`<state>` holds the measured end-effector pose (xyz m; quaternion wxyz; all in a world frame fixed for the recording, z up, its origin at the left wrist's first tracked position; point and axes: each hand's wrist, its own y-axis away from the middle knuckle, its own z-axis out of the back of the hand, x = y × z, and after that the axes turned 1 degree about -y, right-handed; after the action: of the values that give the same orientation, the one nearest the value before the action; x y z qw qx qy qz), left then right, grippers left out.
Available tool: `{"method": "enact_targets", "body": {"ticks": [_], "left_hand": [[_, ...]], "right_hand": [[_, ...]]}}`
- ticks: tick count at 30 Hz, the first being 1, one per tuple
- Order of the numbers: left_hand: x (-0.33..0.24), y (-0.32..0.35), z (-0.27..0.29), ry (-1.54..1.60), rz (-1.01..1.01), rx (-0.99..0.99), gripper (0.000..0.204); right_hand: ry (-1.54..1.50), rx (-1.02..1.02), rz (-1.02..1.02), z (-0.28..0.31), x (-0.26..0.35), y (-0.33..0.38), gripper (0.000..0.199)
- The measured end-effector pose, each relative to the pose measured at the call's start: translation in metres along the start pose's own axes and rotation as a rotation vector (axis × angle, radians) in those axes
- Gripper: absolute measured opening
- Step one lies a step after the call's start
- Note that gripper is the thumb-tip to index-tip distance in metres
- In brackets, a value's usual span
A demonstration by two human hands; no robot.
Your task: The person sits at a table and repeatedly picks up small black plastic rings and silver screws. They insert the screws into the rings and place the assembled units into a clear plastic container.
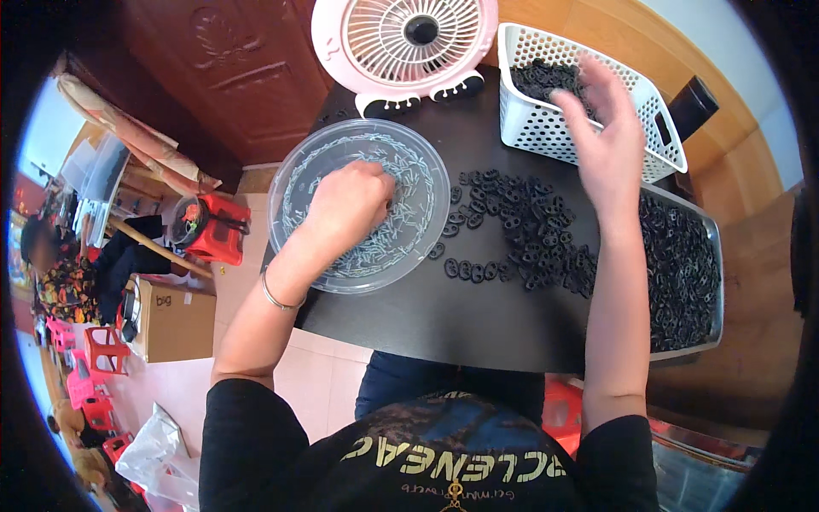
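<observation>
My left hand (pixel 351 205) is closed, knuckles up, over a round clear plastic tub (pixel 437 183) of small thin silvery pins (pixel 409 183). Its fingertips are hidden, so I cannot make out what is in them. Held up at the near side of a white perforated basket (pixel 537 128), my right hand (pixel 612 141) has its thumb and fingers apart and nothing in it. Dark small pieces (pixel 537 78) lie inside that basket. Between my arms, many small black oval pieces with holes (pixel 537 226) are spread on the dark table (pixel 384 328), some in a short row near the tub.
A metal tray (pixel 717 282) heaped with black pieces stands at the right, beyond my right forearm. A pink fan (pixel 405 81) is at the back. To the left are a cardboard box (pixel 175 320), red stools (pixel 220 226) and a person (pixel 64 269).
</observation>
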<state>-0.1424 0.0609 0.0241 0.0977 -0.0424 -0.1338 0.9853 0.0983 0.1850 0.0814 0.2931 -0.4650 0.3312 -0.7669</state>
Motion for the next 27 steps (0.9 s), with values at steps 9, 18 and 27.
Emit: {"method": "enact_targets", "body": {"ticks": [9,18,27], "left_hand": [[-0.007,-0.016,0.02,0.616,0.138,0.121,0.008],[-0.059,-0.038,0.008,1.491,0.192,0.176,0.016],[-0.073,-0.035,-0.014,1.658,0.34,0.168,0.012]], "right_hand": [[0.01,0.938,-0.015,0.01,0.014,0.078,0.012],[0.021,1.091,0.085,0.027,0.014,0.086,0.015],[-0.122,0.791,-0.049,0.022,0.009,0.09,0.015]]}}
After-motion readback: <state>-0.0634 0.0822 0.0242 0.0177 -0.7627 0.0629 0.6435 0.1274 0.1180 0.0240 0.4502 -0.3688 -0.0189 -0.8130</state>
